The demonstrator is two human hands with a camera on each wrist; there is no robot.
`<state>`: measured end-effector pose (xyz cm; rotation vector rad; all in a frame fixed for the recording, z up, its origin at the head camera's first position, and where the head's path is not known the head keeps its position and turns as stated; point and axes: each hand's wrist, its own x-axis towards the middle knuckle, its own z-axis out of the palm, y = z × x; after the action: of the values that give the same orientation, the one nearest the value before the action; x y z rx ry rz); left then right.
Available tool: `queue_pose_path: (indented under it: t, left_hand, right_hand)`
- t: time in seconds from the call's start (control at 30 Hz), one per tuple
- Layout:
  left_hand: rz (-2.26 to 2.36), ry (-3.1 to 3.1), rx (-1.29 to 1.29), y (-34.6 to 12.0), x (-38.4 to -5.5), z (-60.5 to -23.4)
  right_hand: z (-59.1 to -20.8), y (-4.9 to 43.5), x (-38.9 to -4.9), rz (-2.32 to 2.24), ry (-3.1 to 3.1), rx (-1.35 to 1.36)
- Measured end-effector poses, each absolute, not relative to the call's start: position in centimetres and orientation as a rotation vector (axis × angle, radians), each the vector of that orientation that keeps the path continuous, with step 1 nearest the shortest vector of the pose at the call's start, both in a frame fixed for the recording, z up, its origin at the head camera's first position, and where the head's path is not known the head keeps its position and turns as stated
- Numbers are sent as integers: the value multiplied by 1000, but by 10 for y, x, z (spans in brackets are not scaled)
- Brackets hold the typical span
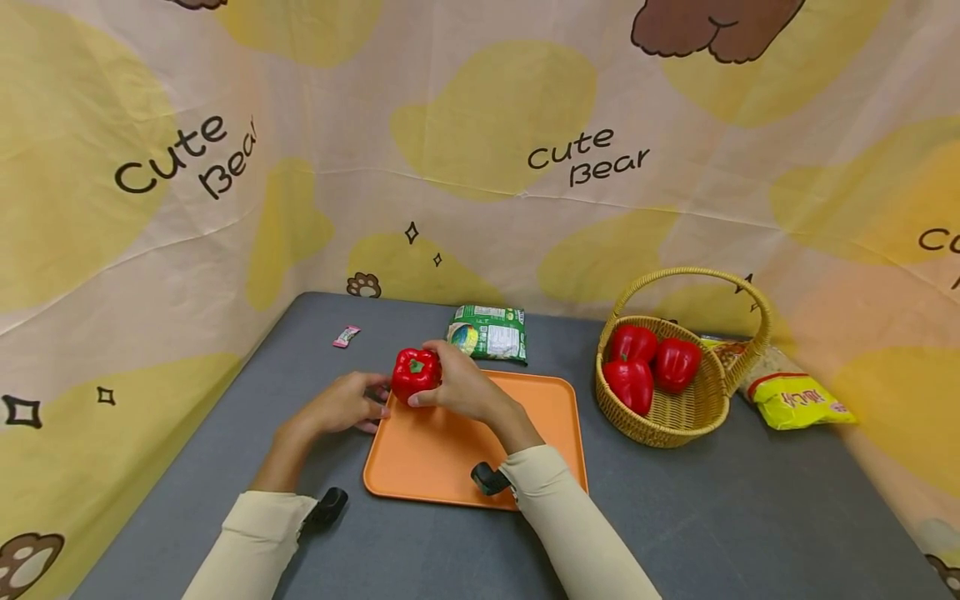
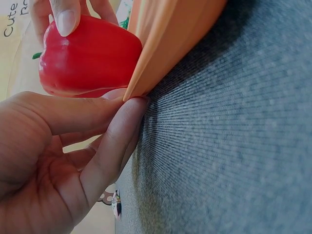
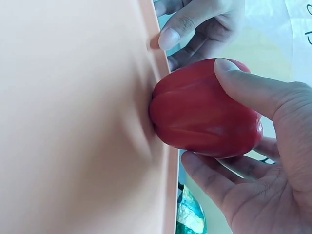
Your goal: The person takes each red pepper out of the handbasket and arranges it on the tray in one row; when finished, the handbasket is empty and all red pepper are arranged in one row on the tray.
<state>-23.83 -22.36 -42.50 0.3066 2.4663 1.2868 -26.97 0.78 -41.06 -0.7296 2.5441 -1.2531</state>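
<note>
A red bell pepper (image 1: pixel 412 377) with a green stem is upright at the back left corner of the orange tray (image 1: pixel 450 454). My right hand (image 1: pixel 463 385) grips it from the right, thumb on one side and fingers on the other. The pepper's base touches the tray in the right wrist view. My left hand (image 1: pixel 347 404) is at the tray's left edge. In the left wrist view its thumb and a finger pinch the tray's rim (image 2: pixel 139 80), just beside the pepper (image 2: pixel 87 56).
A wicker basket (image 1: pixel 666 429) with three red bell peppers stands to the right of the tray. Beside it lies a yellow and clear packet (image 1: pixel 798 396). A green packet (image 1: pixel 489 332) lies behind the tray, and a small pink wrapped sweet (image 1: pixel 347 336) at the back left.
</note>
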Motion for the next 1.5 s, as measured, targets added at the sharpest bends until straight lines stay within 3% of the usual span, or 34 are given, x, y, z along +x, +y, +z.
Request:
queue_pose_path:
  t: [0.8, 1.5]
  left_hand:
    - [1262, 2457, 273, -222, -238, -423]
    - [1278, 2461, 256, -223, -238, -424]
  right_hand:
    - [-408, 16, -265, -1204, 2616, -713]
    - [-379, 91, -232, -1293, 2733, -818]
